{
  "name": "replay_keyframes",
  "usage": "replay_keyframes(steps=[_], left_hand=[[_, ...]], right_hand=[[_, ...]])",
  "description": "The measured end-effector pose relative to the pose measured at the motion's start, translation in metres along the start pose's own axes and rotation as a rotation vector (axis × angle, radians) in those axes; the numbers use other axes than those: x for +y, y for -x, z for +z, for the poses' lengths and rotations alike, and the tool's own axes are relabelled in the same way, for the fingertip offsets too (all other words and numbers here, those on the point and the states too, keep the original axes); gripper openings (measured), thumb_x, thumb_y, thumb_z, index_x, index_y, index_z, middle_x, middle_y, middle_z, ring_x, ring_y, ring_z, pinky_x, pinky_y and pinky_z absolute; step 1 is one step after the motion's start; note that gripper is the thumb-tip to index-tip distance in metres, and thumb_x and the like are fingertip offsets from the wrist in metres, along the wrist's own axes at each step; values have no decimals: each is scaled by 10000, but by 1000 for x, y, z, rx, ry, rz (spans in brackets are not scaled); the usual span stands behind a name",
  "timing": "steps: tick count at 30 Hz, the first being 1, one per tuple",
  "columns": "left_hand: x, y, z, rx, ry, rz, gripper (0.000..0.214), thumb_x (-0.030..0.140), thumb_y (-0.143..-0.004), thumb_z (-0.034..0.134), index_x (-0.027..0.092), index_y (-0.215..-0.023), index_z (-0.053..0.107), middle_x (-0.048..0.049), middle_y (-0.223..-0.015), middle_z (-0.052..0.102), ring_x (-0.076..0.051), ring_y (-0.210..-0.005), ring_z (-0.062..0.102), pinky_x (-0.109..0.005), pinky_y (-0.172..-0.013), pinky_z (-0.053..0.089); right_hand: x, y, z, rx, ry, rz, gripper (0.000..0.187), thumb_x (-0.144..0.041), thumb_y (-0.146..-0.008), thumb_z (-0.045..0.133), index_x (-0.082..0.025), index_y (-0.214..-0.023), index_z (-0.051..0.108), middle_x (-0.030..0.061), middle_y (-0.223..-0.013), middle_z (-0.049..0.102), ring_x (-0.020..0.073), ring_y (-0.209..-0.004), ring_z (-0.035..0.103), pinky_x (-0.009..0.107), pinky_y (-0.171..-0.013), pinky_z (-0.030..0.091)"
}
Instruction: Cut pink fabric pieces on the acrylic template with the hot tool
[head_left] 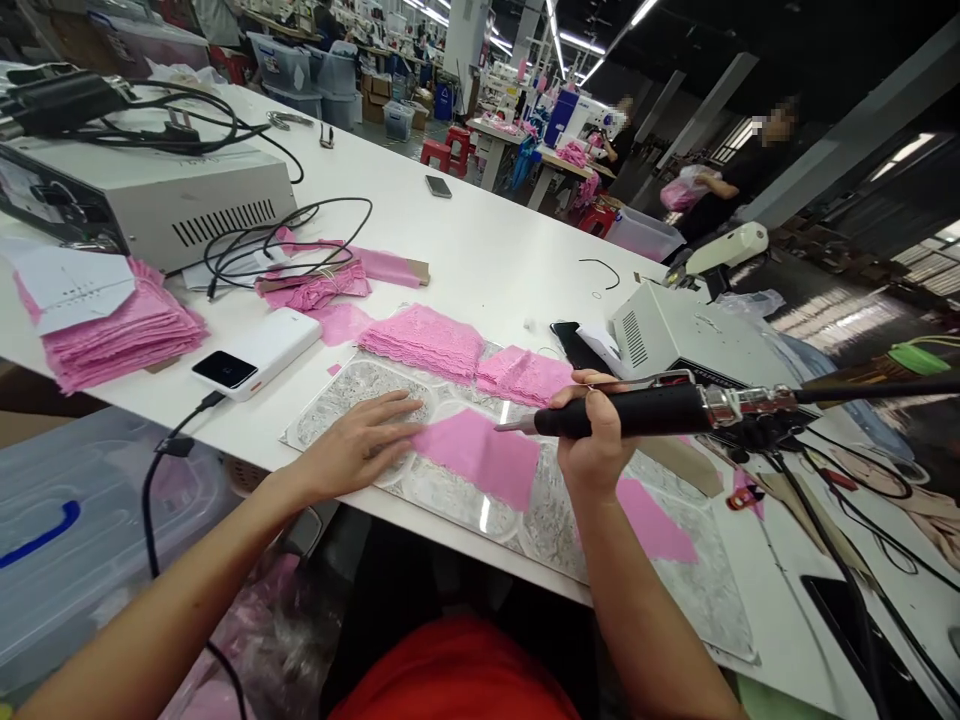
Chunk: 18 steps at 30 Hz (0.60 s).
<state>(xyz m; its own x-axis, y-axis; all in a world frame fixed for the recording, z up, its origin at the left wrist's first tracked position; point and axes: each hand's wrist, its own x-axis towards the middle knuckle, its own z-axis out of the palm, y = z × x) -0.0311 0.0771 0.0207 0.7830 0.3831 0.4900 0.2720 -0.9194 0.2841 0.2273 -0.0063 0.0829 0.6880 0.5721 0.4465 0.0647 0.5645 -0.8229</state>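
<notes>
My left hand (364,445) lies flat with fingers stretched out, pressing the left edge of a pink fabric piece (480,460) on a clear plate (697,600) with grey lace pattern beneath. My right hand (592,440) is wrapped round the black handle of a hand-held cutting tool (645,410). The tool's metal tip points left and meets the pink piece's top edge. A cable runs from the tool's rear to the right. Another pink piece (656,525) lies on the plate to the right of my right wrist.
Stacks of pink lace (424,340) (521,372) lie behind the plate, a bigger stack (112,330) at far left. A white power bank (255,352), two grey control boxes (150,195) (690,335), cables and phones sit on the white table (487,250). People stand far right.
</notes>
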Motion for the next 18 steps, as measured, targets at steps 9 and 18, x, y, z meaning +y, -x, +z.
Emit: replay_keyframes(steps=[9,18], left_hand=[[33,-51,29,-84,-100,178,308,247,-1011,415,179,-1122,694,-84,-1182,700,-230,-1122,638,-442,-1023,465],[32,-60,36,-246,-111,138,341,295,-1022,393,202,-1234,645,-106,-1330,614,-222,-1269,547,-515,-1167,277]], right_hand=[[-27,21,-59,26,-30,31,157,-263,-710,546,-183,-815,630,2,-829,618,98,-504,582,286,-507,462],[-24,25,-72,21,-76,105,162,-281,-700,574,-200,-826,637,5,-851,613,101,-528,574,290,-513,465]])
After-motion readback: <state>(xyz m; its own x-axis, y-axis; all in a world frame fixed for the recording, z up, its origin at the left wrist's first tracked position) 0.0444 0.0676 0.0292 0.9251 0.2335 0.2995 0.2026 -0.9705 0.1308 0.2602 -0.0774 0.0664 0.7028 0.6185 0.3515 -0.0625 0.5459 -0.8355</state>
